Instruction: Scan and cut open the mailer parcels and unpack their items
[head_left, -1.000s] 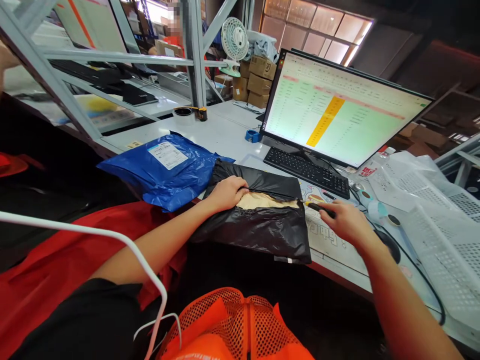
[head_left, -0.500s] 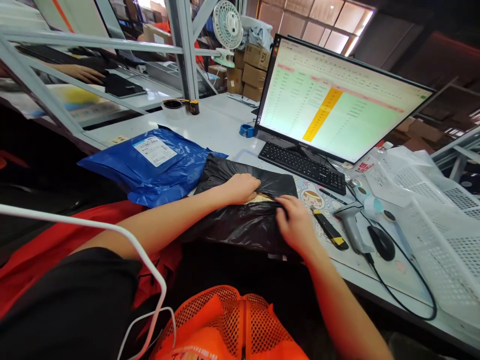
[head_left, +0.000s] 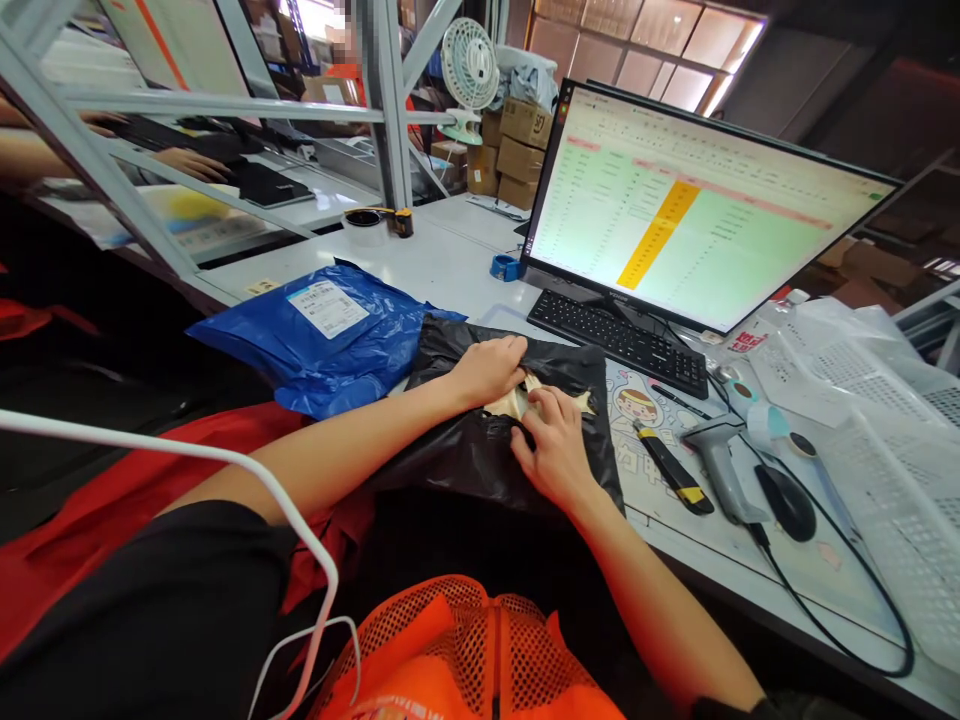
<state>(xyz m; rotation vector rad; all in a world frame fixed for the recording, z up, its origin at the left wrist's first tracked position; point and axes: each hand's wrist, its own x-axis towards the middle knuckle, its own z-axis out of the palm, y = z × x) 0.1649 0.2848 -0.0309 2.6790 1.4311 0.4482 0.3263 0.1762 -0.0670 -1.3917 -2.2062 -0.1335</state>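
Note:
A black plastic mailing bag [head_left: 465, 465] lies at the desk's front edge, torn open across its top. Through the tear shows a pale cream, soft-looking content [head_left: 507, 404], whose kind I cannot make out. My left hand [head_left: 489, 371] is closed on the bag's upper side, beside the tear. At the opening, my right hand [head_left: 556, 445] has its fingers curled and pinching at the pale content. Left of the black bag, touching it or nearly so, is a blue plastic mailing bag [head_left: 397, 330] with a white label [head_left: 328, 308].
Right of the bag lie a yellow-and-black utility knife [head_left: 671, 465], a barcode scanner [head_left: 716, 470] and a mouse [head_left: 786, 503]. Behind are a keyboard [head_left: 615, 340] and monitor [head_left: 675, 210]. White baskets [head_left: 892, 520] stand at right. Another person's hand [head_left: 193, 165] is beyond the metal frame [head_left: 225, 104].
The tear in the black bag has widened, showing more of the pale content. My right hand has moved left from the bag's plastic edge to the opening, close to my left hand.

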